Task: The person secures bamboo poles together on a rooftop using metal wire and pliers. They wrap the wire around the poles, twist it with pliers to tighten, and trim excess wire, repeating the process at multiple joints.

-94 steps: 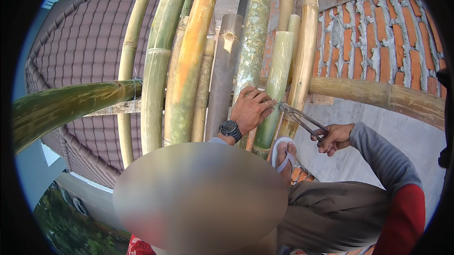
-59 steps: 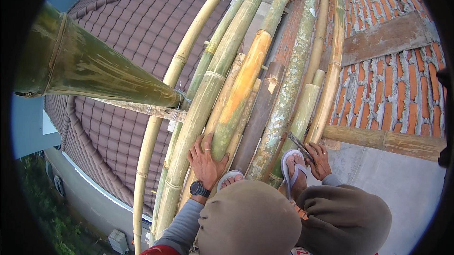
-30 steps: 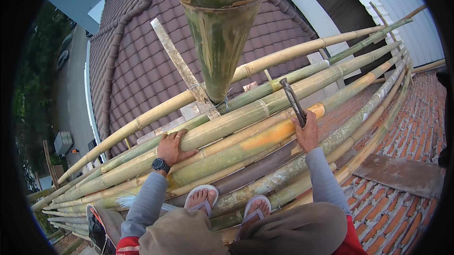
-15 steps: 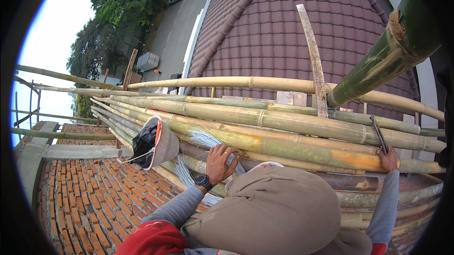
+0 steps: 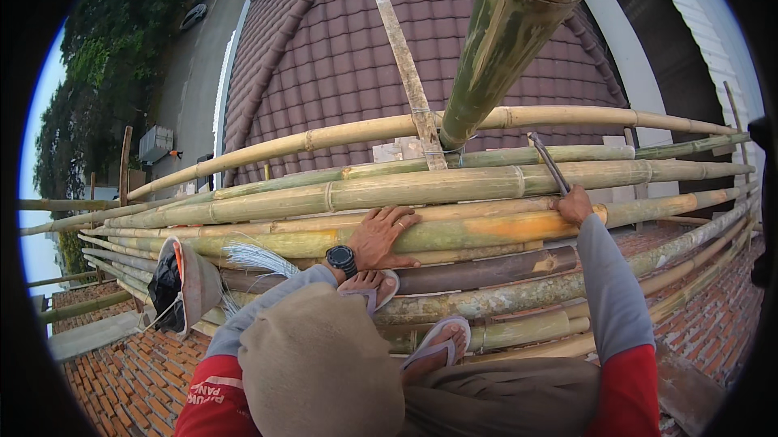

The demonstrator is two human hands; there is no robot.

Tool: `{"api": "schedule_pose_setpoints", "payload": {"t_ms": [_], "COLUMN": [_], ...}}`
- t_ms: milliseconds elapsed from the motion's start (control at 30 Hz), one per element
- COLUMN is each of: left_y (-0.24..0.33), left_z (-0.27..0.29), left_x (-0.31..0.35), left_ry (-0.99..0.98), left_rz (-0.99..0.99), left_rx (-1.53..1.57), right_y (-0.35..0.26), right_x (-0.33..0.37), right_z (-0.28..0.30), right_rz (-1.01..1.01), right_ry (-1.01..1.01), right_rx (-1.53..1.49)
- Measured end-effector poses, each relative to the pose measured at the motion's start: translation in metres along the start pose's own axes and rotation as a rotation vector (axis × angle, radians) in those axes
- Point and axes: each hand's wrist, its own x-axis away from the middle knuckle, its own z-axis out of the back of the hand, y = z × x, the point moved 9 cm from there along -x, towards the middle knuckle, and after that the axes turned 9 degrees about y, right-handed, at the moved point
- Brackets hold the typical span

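Observation:
My left hand [image 5: 378,239], with a ring and a black watch, lies on a yellow-green bamboo pole [image 5: 470,231], its fingers spread and holding nothing. Farther right, my right hand [image 5: 575,206] is closed around a slim dark metal tool [image 5: 550,163] that points up and away over the poles. The covered end of the tool is hidden in the fist, and its exact kind is unclear. Left of my left hand lies a bundle of thin silvery wire [image 5: 258,258], partly covered by my sleeve. My sandalled feet [image 5: 442,344] rest on the poles, one just below my left hand.
A pale bucket [image 5: 199,284] with a black bag in it stands at the left. One thick green bamboo upright [image 5: 494,56] and a flat wooden strip [image 5: 405,72] rise beyond the poles. Past them is a tiled roof [image 5: 324,64]; brickwork [image 5: 121,384] shows below through gaps.
My view has swung to the right. My left hand has left the wire bundle and now lies flatter on the bamboo. The right hand still grips the dark tool. My feet have come into view.

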Motion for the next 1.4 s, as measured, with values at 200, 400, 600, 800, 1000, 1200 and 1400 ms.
{"api": "schedule_pose_setpoints", "payload": {"t_ms": [200,400,600,800,1000,1200,1400], "left_y": [0.003,0.003,0.002,-0.024,-0.042,-0.043,0.023], "left_z": [-0.033,-0.026,-0.023,0.006,0.014,-0.004,-0.007], "left_x": [-0.008,-0.013,-0.011,-0.003,-0.024,-0.062,-0.066], "left_ry": [-0.08,-0.123,-0.029,0.252,0.261,0.108,0.198], "left_rz": [-0.006,0.031,-0.009,0.086,0.055,-0.06,-0.115], "left_rx": [-0.132,-0.119,-0.034,0.158,0.038,-0.094,0.049], "right_y": [0.004,-0.011,-0.048,-0.094,-0.16,-0.103,-0.064], "right_x": [-0.01,0.0,0.041,0.149,0.161,0.142,0.091], "right_z": [-0.005,0.01,0.042,0.017,0.059,0.174,0.173], "right_rz": [-0.283,-0.251,0.138,0.103,0.264,0.33,0.011], "right_ry": [-0.011,-0.067,0.053,0.057,0.088,0.624,1.003], "right_rx": [-0.343,-0.298,0.06,-1.027,-1.611,-1.595,-0.771]}}
